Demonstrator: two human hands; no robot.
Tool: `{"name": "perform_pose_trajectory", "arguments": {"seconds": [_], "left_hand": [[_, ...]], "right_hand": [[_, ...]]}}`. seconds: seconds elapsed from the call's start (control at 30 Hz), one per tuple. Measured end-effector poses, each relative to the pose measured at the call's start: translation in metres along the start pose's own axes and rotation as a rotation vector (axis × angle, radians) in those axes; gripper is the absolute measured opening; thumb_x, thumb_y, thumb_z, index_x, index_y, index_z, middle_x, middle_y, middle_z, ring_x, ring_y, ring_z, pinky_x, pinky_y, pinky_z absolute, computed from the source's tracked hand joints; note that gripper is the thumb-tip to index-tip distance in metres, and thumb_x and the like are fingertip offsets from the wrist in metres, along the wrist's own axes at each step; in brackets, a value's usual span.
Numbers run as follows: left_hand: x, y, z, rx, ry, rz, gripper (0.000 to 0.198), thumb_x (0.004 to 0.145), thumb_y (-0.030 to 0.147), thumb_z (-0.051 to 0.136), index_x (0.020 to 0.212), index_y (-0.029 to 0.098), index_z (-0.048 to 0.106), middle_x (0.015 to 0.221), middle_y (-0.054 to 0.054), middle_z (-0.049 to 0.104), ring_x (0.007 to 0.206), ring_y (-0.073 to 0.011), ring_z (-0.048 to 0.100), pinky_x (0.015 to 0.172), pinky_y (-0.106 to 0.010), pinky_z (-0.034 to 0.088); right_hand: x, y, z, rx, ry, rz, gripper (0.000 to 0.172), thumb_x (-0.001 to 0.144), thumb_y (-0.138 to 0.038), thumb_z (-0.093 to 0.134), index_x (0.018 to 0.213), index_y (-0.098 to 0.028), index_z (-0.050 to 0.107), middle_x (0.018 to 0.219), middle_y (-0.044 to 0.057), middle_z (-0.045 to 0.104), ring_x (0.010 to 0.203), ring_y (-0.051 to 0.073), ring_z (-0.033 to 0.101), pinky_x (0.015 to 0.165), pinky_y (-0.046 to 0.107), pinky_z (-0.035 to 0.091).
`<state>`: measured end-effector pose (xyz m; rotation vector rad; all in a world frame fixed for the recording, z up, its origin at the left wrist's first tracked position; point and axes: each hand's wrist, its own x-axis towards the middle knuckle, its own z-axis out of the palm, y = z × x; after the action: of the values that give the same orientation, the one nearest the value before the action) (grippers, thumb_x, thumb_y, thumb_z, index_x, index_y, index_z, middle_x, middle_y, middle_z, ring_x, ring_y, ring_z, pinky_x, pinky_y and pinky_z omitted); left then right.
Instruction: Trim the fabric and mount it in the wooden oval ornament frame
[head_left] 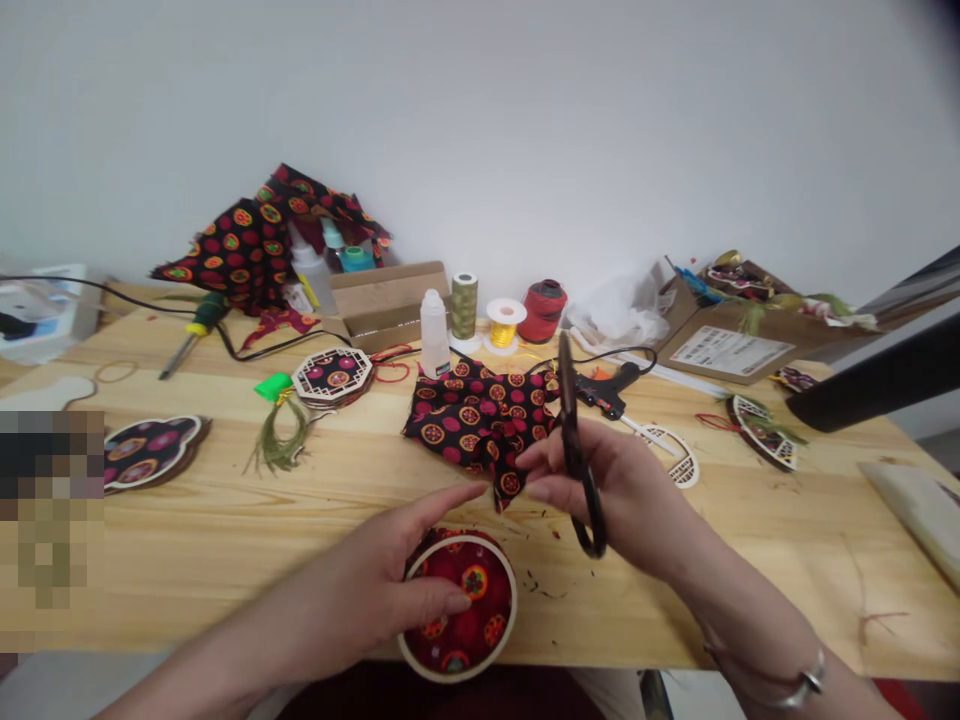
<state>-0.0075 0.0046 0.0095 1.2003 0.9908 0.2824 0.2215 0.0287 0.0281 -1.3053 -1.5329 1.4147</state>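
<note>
My left hand (375, 565) grips a round, pale-rimmed disc (480, 635) covered in dark red patterned fabric, thumb across its face and fingers behind it. The disc is over the table's front edge. My right hand (637, 500) holds a pair of dark scissors (576, 440), seen nearly edge-on, with the blades pointing up and away from me. Its thumb and a fingertip reach to the lower corner of a crumpled black fabric scrap (465, 415) with red and orange circles. Whether they touch the cloth, I cannot tell.
Behind the scrap stand a clear bottle (434, 335), green thread (464, 308), yellow thread (502, 325) and a red spool (543, 310). A glue gun (611, 388) lies to the right. An octagonal ornament (332, 376) and a screwdriver (195, 330) lie left. A filled carton (727, 345) sits back right.
</note>
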Motion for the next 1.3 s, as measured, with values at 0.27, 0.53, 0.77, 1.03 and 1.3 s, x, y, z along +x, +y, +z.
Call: {"name": "perform_pose_trajectory", "arguments": {"seconds": [0.27,0.53,0.77,1.03,1.3], "left_hand": [[0.007,0.002,0.012,0.040,-0.029,0.068,0.077,0.076,0.014,0.064,0.143,0.037,0.034,0.113,0.006,0.070,0.092,-0.0199,0.066,0.076,-0.025,0.050],[0.008,0.002,0.017,0.206,-0.012,0.137,0.079,0.075,0.016,0.068,0.143,0.039,0.034,0.101,0.005,0.074,0.102,-0.0254,0.063,0.078,-0.026,0.049],[0.011,0.006,0.018,0.166,-0.041,0.162,0.079,0.072,0.008,0.067,0.138,0.042,0.041,0.098,0.008,0.073,0.100,-0.0227,0.064,0.075,-0.023,0.049],[0.014,-0.006,0.017,0.065,-0.038,0.055,0.082,0.074,0.016,0.070,0.143,0.039,0.032,0.102,0.003,0.073,0.095,-0.0245,0.065,0.082,-0.031,0.048],[0.020,-0.005,0.015,-0.490,0.029,0.005,0.070,0.071,0.027,0.078,0.134,0.021,0.049,0.101,-0.006,0.076,0.089,-0.0202,0.069,0.077,-0.028,0.050]], "right_hand": [[-0.025,0.014,0.015,0.111,-0.261,0.183,0.032,0.066,-0.031,0.079,0.087,-0.017,0.059,0.086,0.001,0.065,0.076,0.016,0.058,0.068,0.029,0.046],[-0.026,0.017,0.014,0.023,-0.288,0.157,0.025,0.071,-0.027,0.073,0.074,-0.019,0.049,0.066,-0.006,0.049,0.059,0.010,0.043,0.054,0.023,0.035],[-0.029,0.022,0.016,-0.024,-0.283,0.119,0.028,0.074,-0.032,0.069,0.072,-0.019,0.045,0.066,-0.005,0.043,0.059,0.010,0.035,0.052,0.024,0.031],[-0.031,0.025,0.020,0.030,-0.204,0.135,0.028,0.074,-0.029,0.071,0.073,-0.019,0.045,0.067,-0.006,0.043,0.060,0.009,0.035,0.053,0.023,0.030],[-0.029,0.025,0.019,0.178,-0.068,0.135,0.032,0.071,-0.033,0.072,0.069,-0.019,0.044,0.062,-0.006,0.044,0.056,0.008,0.037,0.050,0.022,0.031]]}}
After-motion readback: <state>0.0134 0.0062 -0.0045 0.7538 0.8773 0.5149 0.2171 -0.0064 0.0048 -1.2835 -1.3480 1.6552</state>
